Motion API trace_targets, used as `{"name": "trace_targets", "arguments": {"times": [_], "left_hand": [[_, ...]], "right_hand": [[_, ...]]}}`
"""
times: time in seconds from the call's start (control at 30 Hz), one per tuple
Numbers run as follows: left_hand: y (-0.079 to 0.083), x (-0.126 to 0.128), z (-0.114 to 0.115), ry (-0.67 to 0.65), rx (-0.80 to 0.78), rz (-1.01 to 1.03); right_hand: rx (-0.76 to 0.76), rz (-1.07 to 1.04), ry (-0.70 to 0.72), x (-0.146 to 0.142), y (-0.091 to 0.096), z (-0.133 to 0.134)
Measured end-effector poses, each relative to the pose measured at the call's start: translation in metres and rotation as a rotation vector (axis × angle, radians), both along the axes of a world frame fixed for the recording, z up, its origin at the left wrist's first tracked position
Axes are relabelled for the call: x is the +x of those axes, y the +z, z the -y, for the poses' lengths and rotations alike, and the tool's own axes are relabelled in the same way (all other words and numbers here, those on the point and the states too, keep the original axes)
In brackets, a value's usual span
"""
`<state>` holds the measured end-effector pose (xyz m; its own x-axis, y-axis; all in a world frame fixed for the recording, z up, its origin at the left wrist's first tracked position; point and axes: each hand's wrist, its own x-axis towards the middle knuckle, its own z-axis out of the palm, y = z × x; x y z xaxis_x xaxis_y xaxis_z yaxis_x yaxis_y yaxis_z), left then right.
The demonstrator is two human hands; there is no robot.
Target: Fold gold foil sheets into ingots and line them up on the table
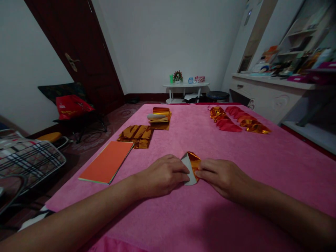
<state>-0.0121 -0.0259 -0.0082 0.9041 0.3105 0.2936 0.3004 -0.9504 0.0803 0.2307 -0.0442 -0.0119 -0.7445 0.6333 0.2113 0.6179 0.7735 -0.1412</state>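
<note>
Between my hands, low over the pink cloth, is a partly folded sheet of gold foil paper [193, 161] with its pale grey back showing on the left side. My left hand [165, 175] pinches the grey left flap, fingers closed. On the gold right edge, my right hand [225, 176] has thumb and fingers pressed together. Left of my left hand lies a stack of orange paper [108, 161]. Beyond it are creased gold foil sheets [138, 134] and a pile of gold foil paper [160, 120] with a pale rounded object on top.
Rows of folded red and gold paper pieces [228, 125] lie at the table's far right. A pink cloth [183, 217] covers the table. A small white table [185, 85] and a dark stool [217, 95] stand behind; a chair with a red bag [72, 106] is at left.
</note>
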Motion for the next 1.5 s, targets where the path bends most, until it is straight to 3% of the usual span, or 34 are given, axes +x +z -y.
{"name": "trace_targets", "arguments": {"times": [0.17, 0.3, 0.57, 0.73, 0.97, 1.1, 1.5], "left_hand": [[-0.002, 0.000, -0.001, -0.009, -0.139, 0.086], [0.002, 0.002, -0.004, -0.009, -0.272, 0.102], [-0.009, 0.010, -0.008, 0.018, -0.283, 0.201], [-0.009, 0.012, -0.011, 0.041, -0.432, 0.269], [-0.010, 0.019, -0.012, 0.140, -0.617, 0.363], [-0.011, 0.025, -0.010, 0.242, -0.633, 0.372], [-0.017, 0.029, -0.003, 0.355, -0.480, 0.341]], "right_hand": [[-0.095, -0.085, -0.216, -0.014, 0.004, 0.015], [-0.100, -0.119, -0.292, -0.021, 0.003, 0.025], [-0.140, -0.171, -0.326, -0.020, 0.002, 0.024], [-0.198, -0.266, -0.308, -0.017, -0.004, 0.019], [-0.162, -0.296, -0.323, -0.018, -0.011, 0.018], [-0.163, -0.294, -0.331, -0.019, -0.009, 0.018], [-0.153, -0.277, -0.340, -0.018, -0.008, 0.018]]}}
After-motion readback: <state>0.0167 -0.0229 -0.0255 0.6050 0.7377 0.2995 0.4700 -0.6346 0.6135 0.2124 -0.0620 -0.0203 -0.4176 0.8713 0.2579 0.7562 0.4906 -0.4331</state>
